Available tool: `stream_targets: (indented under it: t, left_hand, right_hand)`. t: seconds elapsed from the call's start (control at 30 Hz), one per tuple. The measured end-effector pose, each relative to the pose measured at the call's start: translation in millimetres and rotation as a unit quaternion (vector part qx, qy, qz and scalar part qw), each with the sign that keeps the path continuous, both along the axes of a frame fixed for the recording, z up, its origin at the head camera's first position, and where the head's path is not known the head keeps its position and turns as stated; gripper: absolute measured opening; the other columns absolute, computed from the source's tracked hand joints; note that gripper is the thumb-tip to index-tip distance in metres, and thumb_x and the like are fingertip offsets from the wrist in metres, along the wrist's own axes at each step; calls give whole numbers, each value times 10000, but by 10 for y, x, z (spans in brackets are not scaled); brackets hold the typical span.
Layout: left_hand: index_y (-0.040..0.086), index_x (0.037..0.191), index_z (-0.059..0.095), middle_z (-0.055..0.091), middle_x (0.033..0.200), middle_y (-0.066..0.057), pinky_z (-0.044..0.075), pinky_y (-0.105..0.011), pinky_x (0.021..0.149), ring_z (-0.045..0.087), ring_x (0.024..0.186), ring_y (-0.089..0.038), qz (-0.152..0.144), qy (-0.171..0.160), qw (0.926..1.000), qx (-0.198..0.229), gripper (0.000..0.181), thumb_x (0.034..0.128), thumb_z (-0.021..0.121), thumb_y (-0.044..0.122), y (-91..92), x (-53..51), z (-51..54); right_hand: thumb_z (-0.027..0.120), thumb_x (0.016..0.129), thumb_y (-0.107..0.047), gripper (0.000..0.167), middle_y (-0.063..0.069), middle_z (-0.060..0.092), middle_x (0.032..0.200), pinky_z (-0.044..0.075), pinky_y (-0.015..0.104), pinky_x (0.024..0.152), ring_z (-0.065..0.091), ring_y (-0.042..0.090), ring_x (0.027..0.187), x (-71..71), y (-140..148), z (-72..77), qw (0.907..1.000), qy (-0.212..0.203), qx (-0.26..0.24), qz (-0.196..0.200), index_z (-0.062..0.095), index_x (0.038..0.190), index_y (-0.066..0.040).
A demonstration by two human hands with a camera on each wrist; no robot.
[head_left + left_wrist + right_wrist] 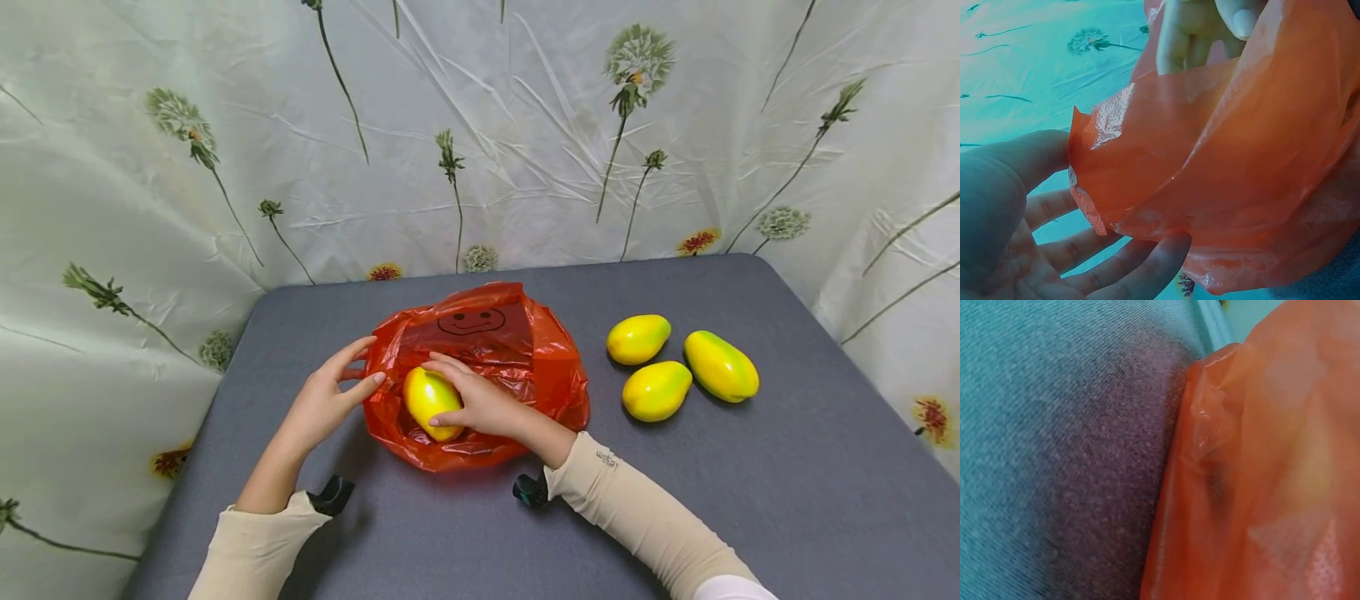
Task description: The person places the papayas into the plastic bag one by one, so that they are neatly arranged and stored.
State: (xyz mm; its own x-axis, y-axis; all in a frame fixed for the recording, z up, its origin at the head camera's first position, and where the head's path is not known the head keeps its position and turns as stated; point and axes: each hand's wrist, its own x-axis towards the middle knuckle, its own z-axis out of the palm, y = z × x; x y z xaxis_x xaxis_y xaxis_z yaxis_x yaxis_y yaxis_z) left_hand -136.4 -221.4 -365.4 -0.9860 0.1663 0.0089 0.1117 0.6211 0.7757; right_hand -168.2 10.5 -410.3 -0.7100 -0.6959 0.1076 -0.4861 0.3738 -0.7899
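Note:
A red plastic bag [558,375] with a printed smiling face lies open-mouthed on the grey table. Inside its mouth, my right hand [480,404] grips a yellow mango [429,398], fingers over the top and thumb on the near side. My left hand [322,404] holds the bag's left rim between thumb and fingers. The left wrist view shows that hand [1035,237] at the edge of the thin red film [1222,175], some fingertips hidden by it. The right wrist view has only the bag's outside [1241,487]; the hand is hidden there.
To the bag's right lie three more yellow-green mangoes: one at the back [638,339], one in front [657,391] and one farther right [721,367]. A flower-print cloth [525,167] hangs behind the table [465,533].

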Motion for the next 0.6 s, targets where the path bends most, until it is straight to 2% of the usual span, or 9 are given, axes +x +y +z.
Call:
stream_targets:
  t: [0.33, 0.47, 0.6]
  left_hand:
    - [162, 1377, 351, 410, 1308, -174, 498, -437, 723, 466, 1076, -374, 37, -61, 10000, -38, 643, 839, 597, 415, -23, -2, -21]
    - [167, 1378, 350, 409, 1307, -175, 495, -441, 729, 462, 1080, -375, 35, -84, 10000, -19, 645, 838, 596, 421, -22, -5, -22]
    - [168, 1376, 353, 413, 1305, -171, 494, -442, 733, 466, 1077, -371, 28, -66, 10000, -22, 643, 838, 593, 425, -20, -9, -27]
  right_hand:
    - [702, 792, -175, 631, 40, 199, 1462, 321, 385, 977, 287, 193, 1273, 47, 35, 100, 9993, 276, -196, -136, 391, 1339, -131]
    - [704, 790, -171, 599, -1, 248, 1439, 345, 355, 961, 306, 160, 1258, 99, 70, 180, 9967, 572, -562, -120, 420, 1315, -135]
    - [706, 785, -143, 585, -2, 301, 1410, 379, 371, 933, 329, 144, 1241, 162, 126, 281, 9902, 864, -1094, -16, 431, 1301, -121]
